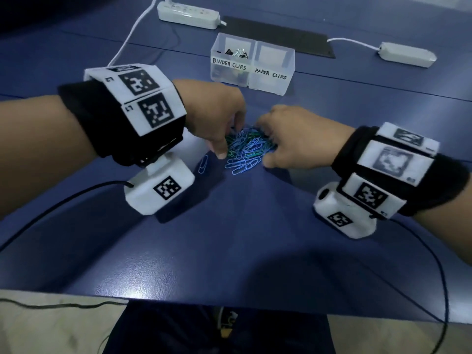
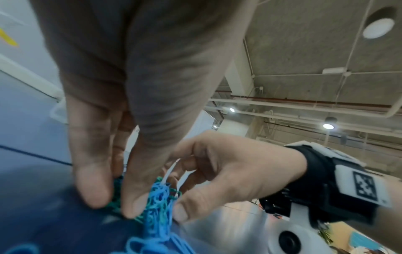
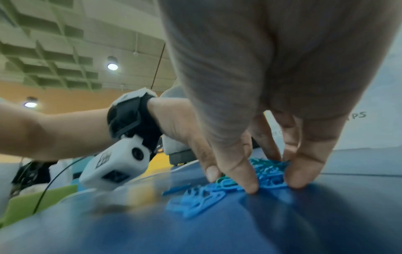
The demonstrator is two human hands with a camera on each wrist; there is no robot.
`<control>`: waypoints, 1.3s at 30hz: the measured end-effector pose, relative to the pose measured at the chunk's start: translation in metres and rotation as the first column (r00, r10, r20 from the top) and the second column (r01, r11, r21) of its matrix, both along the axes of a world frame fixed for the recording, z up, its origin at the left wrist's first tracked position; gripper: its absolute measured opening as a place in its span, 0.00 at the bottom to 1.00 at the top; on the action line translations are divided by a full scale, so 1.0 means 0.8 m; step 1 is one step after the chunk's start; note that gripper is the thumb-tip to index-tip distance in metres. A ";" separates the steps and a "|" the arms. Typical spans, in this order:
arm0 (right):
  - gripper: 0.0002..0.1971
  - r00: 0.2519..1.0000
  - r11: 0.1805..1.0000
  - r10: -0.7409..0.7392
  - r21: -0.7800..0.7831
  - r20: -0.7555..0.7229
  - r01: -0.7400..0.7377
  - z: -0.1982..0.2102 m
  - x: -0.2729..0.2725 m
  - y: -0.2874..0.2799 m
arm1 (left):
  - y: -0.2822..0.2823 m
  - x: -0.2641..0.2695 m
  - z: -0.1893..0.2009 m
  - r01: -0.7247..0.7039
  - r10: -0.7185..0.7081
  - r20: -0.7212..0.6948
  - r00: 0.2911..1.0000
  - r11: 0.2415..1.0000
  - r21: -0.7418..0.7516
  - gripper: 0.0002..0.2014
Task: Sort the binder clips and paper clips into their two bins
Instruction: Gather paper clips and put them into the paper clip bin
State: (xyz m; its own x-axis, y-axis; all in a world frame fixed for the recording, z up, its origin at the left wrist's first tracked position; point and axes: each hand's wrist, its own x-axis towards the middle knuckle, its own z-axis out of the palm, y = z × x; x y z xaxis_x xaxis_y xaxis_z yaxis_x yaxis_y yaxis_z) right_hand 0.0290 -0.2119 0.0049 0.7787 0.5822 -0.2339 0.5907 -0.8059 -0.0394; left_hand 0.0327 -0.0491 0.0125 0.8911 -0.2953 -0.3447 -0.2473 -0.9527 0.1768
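Note:
A pile of blue and green paper clips lies on the blue table. My left hand closes on its left side, thumb and fingers pinching into the clips. My right hand closes on the right side, and its thumb and fingers press into the clips. One blue paper clip lies apart, left of the pile. Behind stand two clear bins: the one labelled BINDER CLIPS holds binder clips, and the one labelled PAPER CLIPS looks empty.
A white power strip lies at the back, and a white adapter box at the back right. A black mat is behind the bins. Black cables trail from both wrists across the table toward its near edge.

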 end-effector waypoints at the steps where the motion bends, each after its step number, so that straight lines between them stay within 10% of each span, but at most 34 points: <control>1: 0.18 1.000 0.999 -0.007 0.031 0.016 0.006 0.000 0.003 0.005 | -0.001 0.001 0.001 -0.010 0.010 -0.002 1.000 0.999 -0.034 0.21; 10: 0.44 0.992 0.994 0.107 0.022 -0.064 -0.106 0.017 0.024 -0.008 | 0.011 -0.030 0.027 -0.119 0.139 0.093 0.986 0.974 -0.191 0.17; 14: 0.34 0.980 0.983 0.181 0.027 -0.088 -0.180 0.013 0.036 0.001 | -0.008 -0.047 0.023 -0.047 0.037 0.198 0.979 0.998 0.050 0.30; 21: 0.14 0.978 0.952 0.208 0.221 0.033 -0.210 0.004 0.036 0.004 | -0.032 -0.055 0.007 -0.021 0.014 0.206 0.978 0.999 0.032 0.29; 39: 0.08 0.999 0.895 0.026 0.445 0.043 -0.042 0.016 0.033 -0.030 | -0.017 -0.049 0.000 -0.049 0.043 0.129 0.991 0.998 0.046 0.40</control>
